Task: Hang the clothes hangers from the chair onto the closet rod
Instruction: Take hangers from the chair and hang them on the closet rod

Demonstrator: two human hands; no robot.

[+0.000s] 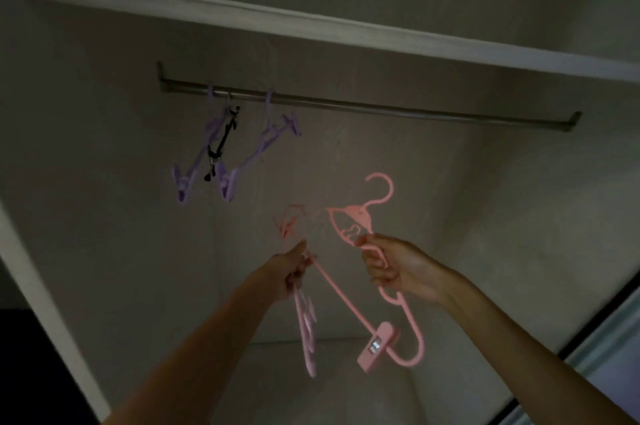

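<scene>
I look up into a dim closet. A metal closet rod [381, 108] runs across under a shelf. Two purple clip hangers [242, 147] and a small black clip hanger [221, 144] hang at its left end. My right hand [394, 268] grips a pink hanger [356, 220] by its shoulder, hook pointing up, well below the rod; its lower end carries a pink clip [377, 348]. My left hand [294, 268] holds a bundle of more pink hangers [306, 331] that dangle below it, blurred above the fingers.
A white shelf edge [311, 26] spans the closet above the rod. The back wall [485, 199] is pale and bare. A white door frame [41, 286] slants at the left, and a sliding door edge [595, 331] shows at lower right. The rod's right half carries nothing.
</scene>
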